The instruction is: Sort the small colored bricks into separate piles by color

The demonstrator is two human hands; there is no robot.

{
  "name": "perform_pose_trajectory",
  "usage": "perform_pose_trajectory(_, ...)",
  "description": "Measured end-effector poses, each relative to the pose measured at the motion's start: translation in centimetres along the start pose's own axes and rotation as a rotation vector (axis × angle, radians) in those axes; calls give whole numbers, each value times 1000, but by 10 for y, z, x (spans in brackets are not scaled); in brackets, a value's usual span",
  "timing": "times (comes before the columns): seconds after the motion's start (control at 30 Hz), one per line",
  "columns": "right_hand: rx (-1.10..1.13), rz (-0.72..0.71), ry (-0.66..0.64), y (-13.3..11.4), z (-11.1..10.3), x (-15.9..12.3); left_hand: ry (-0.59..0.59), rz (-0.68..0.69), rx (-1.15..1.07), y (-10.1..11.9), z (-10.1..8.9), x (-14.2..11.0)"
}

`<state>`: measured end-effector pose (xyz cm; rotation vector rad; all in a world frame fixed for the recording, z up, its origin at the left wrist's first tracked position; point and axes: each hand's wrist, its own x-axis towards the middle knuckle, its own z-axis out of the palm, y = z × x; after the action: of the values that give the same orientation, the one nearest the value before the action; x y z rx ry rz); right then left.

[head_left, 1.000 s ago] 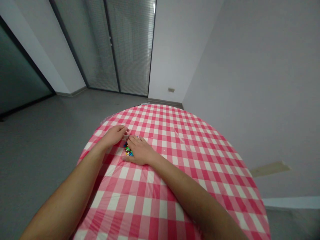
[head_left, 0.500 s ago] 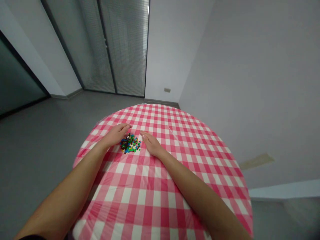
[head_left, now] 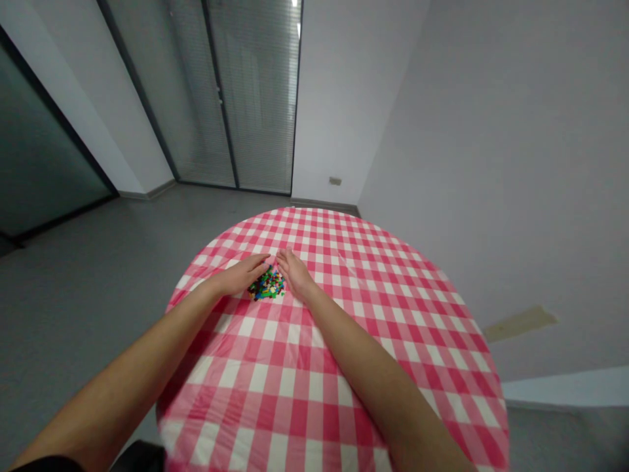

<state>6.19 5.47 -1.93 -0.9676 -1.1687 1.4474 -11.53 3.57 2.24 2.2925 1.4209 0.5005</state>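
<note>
A pile of small, multicoloured plastic building bricks [head_left: 268, 284] lies on the red-and-white checked tablecloth [head_left: 289, 367]. At the pile's left and far side rests my left hand [head_left: 242, 273], open, with its fingers stretched out and covering part of the heap. My right hand [head_left: 295, 272] is at the right side, also open, its fingers extended forward and slightly parted. Between the two sets of fingertips there is a small gap just beyond the bricks. Neither hand grips a brick that I can see.
The round table's edge curves around the far side and right. Behind it stand glass doors [head_left: 255, 98] in dark frames and a white wall with a socket [head_left: 335, 181]. Grey floor [head_left: 147, 249] stretches to the left. A tan strip [head_left: 521, 323] shows at the right wall.
My right hand has turned so its fingers point more forward. The fingertips of both hands are closer together, and my left hand reaches further over the pile. The view has shifted slightly.
</note>
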Motion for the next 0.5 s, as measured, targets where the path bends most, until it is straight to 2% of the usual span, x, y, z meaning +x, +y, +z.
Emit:
perform_pose_trajectory(0.07,145,30,30,-10,-2,0,-16,15,-32,-4,4,-4)
perform_pose_trajectory(0.13,229,34,125,-21,-15,3,-26,25,-63,-7,9,-7)
perform_pose_trajectory(0.23,198,64,260,-27,-38,7,-39,55,-72,-7,16,-12)
perform_pose_trajectory(0.3,169,72,295,-21,-42,8,-67,70,-39,-5,22,-14)
perform_pose_trajectory(0.37,155,64,291,-9,-33,8,-89,85,11,-1,28,-17)
perform_pose_trajectory(0.5,156,64,207,14,8,7,-38,106,70,4,37,-19)
